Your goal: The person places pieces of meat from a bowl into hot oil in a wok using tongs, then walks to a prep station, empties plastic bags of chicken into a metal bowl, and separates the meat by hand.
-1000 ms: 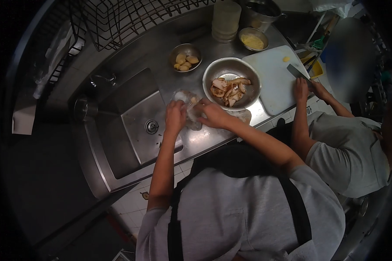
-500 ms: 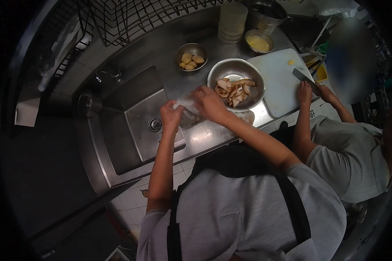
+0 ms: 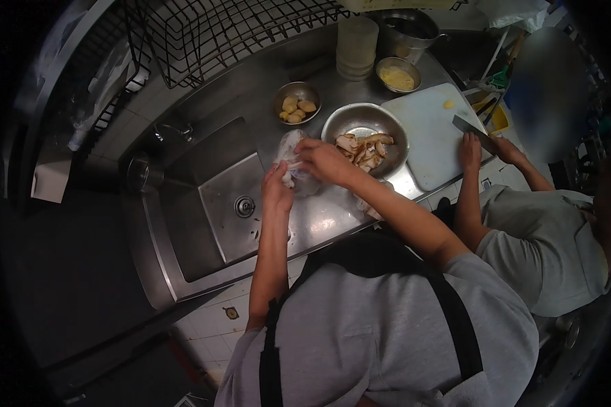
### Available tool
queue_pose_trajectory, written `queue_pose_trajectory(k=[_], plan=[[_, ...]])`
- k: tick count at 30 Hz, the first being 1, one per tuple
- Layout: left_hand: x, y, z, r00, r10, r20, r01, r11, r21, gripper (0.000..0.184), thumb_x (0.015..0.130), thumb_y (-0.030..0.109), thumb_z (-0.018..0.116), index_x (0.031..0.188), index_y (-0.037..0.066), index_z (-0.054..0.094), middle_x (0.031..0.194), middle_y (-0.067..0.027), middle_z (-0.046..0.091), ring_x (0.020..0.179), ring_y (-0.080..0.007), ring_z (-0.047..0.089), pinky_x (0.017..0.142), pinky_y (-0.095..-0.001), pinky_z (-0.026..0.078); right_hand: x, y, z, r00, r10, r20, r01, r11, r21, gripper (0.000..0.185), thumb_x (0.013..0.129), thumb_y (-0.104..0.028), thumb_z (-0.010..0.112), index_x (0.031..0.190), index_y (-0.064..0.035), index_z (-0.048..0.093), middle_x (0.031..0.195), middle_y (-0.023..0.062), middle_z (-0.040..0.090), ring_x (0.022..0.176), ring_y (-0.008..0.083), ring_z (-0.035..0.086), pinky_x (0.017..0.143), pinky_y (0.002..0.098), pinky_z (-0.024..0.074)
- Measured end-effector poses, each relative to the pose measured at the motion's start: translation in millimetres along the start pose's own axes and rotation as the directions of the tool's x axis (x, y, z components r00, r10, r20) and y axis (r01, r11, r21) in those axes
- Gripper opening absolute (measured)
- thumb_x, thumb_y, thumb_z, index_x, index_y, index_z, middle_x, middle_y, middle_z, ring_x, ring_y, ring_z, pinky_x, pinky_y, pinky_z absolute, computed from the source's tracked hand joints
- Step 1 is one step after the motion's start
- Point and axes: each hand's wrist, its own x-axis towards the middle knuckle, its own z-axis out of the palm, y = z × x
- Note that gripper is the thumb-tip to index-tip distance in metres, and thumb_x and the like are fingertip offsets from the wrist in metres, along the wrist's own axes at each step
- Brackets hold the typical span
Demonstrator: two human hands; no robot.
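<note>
A crumpled clear plastic bag [image 3: 291, 144] is held up over the counter beside the sink. My left hand [image 3: 276, 188] grips its lower part with closed fingers. My right hand [image 3: 324, 161] pinches the bag from the other side, its fingers bent against the plastic. What the bag contains, if anything, cannot be made out. Just right of my right hand stands a large metal bowl [image 3: 404, 129] with brown-edged pale slices [image 3: 368, 148] in it. Partly behind my right forearm, another plastic bag [image 3: 368, 207] lies on the counter.
The sink [image 3: 214, 203] lies left. Behind stand a small bowl of peeled pieces [image 3: 299, 108], a bowl of yellow shreds [image 3: 397, 76], a tall container [image 3: 356, 47] and a pot [image 3: 407, 42]. At right, a co-worker's hands hold a knife [image 3: 474, 131] by a cutting board [image 3: 431, 132].
Both hands have shifted with the bag, the left one rightward and down. The bag now stands up higher above my fingers. The camera view has tilted slightly.
</note>
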Motion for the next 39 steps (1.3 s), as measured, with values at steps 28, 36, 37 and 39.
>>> queue_pose_trajectory(k=[28,36,37,39], plan=[[-2,24,1,0.656,0.715,0.242,-0.236,-0.110,0.966,0.035,0.062,0.011,0.073,0.095,0.009,0.063,0.078,-0.0097,0.066,0.074,-0.0295,0.066,0.068,-0.0396,0.050,-16,27,-28,0.880,0.391,-0.271,-0.418,0.907,-0.050,0.048,0.071,0.009,0.059,0.118,-0.0012,0.061,0.106,0.0253,0.060,0.095,0.0437,0.061,0.085,0.0474,0.0501],[25,51,23,0.728,0.638,0.251,-0.370,0.058,0.927,0.026,0.067,0.003,0.070,0.092,0.005,0.066,0.072,-0.0082,0.062,0.070,-0.0239,0.065,0.066,-0.0345,0.050,-30,40,-86,0.819,0.463,-0.338,-0.493,0.870,-0.004,0.025,0.072,0.008,0.058,0.094,0.0017,0.067,0.088,0.0206,0.061,0.084,0.0376,0.062,0.074,0.0441,0.0492],[33,49,33,0.729,0.634,0.259,-0.378,0.057,0.924,0.026,0.067,0.003,0.070,0.092,0.005,0.066,0.072,-0.0082,0.062,0.070,-0.0239,0.065,0.066,-0.0345,0.050,-33,43,-93,0.797,0.430,-0.425,-0.462,0.886,0.032,0.022,0.073,0.008,0.058,0.092,0.0017,0.067,0.085,0.0193,0.060,0.080,0.0354,0.061,0.072,0.0424,0.0490],[31,46,75,0.660,0.630,0.409,-0.696,0.308,0.648,0.021,0.073,0.001,0.071,0.093,0.001,0.066,0.076,-0.0076,0.063,0.070,-0.0191,0.064,0.066,-0.0316,0.050,-41,49,-110,0.756,0.392,-0.524,-0.431,0.901,0.051,0.019,0.076,0.007,0.059,0.093,0.0017,0.065,0.080,0.0149,0.058,0.075,0.0285,0.061,0.070,0.0369,0.0491]])
